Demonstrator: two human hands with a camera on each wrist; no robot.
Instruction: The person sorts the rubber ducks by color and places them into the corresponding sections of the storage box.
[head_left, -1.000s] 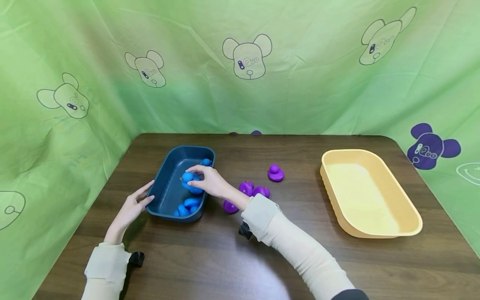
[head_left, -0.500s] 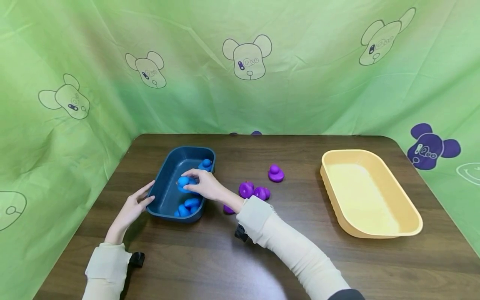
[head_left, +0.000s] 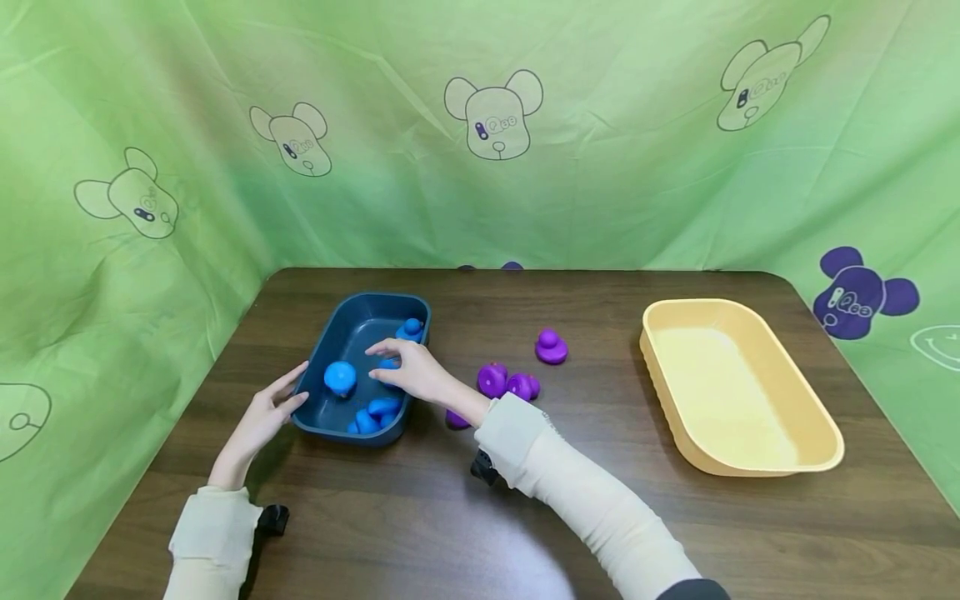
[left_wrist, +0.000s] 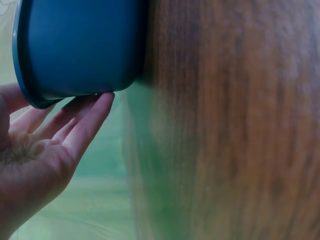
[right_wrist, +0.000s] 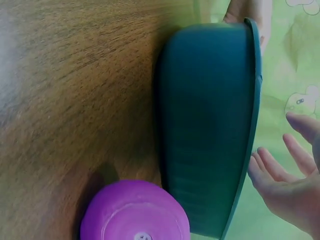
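Observation:
My left hand rests against the outer left side of a dark blue bin. In the left wrist view its extended fingers touch the bin's wall. A blue toy duck stands in the bin's left half, apart from both hands. Above the bin's right part hovers my right hand, thumb and fingers spread apart with nothing between them. Under it another blue duck shows in part. One blue duck sits in the far right corner, and further blue ducks lie clustered at the near end.
Right of the bin, several purple toy ducks lie on the brown wooden table, some partly behind my right wrist. A lone purple duck stands farther back. A pale yellow bin is at the right. Green printed cloth hangs behind.
My right hand moved slightly left with a blue duck and let it go; the duck now stands farther left in the bin. The left hand stayed in place.

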